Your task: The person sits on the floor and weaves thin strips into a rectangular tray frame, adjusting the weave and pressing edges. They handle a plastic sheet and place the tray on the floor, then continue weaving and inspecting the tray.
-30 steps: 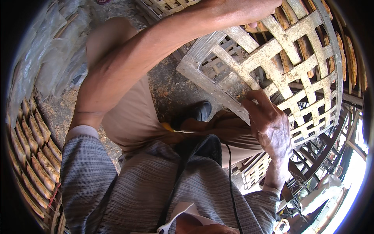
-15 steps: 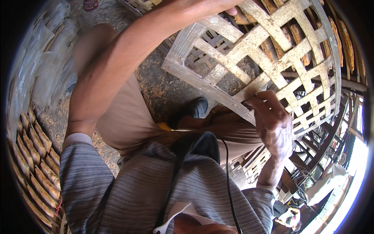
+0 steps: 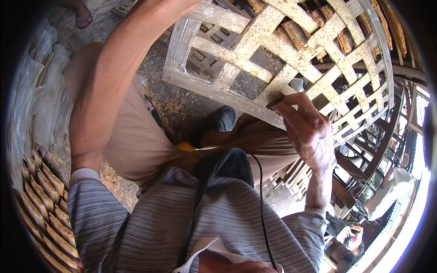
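I hold a woven lattice panel [image 3: 282, 50] of pale, weathered bamboo strips up in front of me, over my knees. My right hand [image 3: 307, 129] is closed on its lower edge strip, thumb and fingers pinching where a small dark piece [image 3: 274, 101] shows. My left arm stretches up to the panel's top left corner. My left hand [image 3: 175, 5] is mostly cut off by the picture's top edge and seems to grip that corner.
More lattice panels [image 3: 364, 136] are stacked behind and to the right. Woven strips [image 3: 41, 204] and plastic sheets [image 3: 36, 91] lie at the left. A sandalled foot [image 3: 83, 14] stands at top left. My dark shoe [image 3: 225, 119] rests on dirt ground; another person [image 3: 349, 236] is at lower right.
The panel has swung up and away from me, showing more ground under it. My right hand has stayed on its lower edge; my left hand has risen toward the picture's top.
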`<state>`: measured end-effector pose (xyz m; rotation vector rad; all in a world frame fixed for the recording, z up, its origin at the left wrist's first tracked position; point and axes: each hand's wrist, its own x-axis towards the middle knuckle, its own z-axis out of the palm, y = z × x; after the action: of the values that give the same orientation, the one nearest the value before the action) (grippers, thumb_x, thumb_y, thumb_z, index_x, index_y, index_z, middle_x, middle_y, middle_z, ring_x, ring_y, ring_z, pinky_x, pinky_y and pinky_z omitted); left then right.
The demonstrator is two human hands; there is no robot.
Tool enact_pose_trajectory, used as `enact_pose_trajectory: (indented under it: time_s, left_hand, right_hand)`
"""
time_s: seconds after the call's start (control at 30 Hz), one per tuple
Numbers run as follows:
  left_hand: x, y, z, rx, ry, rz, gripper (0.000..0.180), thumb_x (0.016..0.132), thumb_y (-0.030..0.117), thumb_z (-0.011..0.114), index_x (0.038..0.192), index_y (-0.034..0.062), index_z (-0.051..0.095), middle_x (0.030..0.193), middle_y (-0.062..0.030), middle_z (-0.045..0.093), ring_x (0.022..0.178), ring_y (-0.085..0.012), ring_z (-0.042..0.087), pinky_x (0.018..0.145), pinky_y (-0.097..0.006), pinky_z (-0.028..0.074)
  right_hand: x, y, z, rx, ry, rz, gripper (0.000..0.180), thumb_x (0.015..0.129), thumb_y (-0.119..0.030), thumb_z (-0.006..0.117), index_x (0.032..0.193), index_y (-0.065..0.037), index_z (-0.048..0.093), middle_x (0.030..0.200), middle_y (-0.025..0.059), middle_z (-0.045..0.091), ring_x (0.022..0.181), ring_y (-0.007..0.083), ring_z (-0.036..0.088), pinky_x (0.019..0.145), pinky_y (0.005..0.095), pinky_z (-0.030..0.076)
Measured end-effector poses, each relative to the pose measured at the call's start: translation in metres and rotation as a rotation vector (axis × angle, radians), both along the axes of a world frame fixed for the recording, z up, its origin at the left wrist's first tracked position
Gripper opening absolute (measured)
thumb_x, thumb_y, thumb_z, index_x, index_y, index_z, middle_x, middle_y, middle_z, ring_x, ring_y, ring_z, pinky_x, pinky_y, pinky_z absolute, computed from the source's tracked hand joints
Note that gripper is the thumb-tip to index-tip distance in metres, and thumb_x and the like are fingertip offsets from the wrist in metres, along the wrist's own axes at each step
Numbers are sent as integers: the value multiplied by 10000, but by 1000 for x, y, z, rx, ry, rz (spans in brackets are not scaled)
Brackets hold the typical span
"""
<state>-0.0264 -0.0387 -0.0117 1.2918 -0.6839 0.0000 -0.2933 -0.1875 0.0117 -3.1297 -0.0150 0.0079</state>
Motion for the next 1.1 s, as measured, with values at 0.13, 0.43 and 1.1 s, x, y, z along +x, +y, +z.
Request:
enact_pose_trajectory:
  time_s: [0.13, 0.43, 1.1]
  left_hand:
    - [-1, -7, -4, 3, 3, -5, 222, 1109, 201, 562, 1006, 16, 630, 816, -95, 626, 544, -85, 583, 332, -188, 479]
    - [-6, -7, -2, 11, -46, 86, 209, 1077, 151, 582, 948, -3, 640, 905, -176, 673, 613, -99, 626, 347, -190, 506]
    - [-7, -2, 4, 65, 26, -7, 274, 1105, 283, 571, 1087, 28, 670, 848, -60, 608, 572, -78, 530, 367, -195, 458]
  right_hand:
    - [1, 1, -11, 59, 20, -28, 346, 816, 89, 754, 1101, -106, 772, 1100, 40, 707, 785, 218, 758, 646, 374, 602]
    - [-4, -6, 0, -44, 83, 29, 351, 797, 80, 751, 1096, -104, 767, 1126, 34, 698, 756, 214, 749, 640, 375, 606]
    - [-29, -19, -1, -70, 26, -29, 270, 840, 79, 763, 1054, -85, 778, 1040, 44, 711, 777, 238, 761, 650, 366, 621]
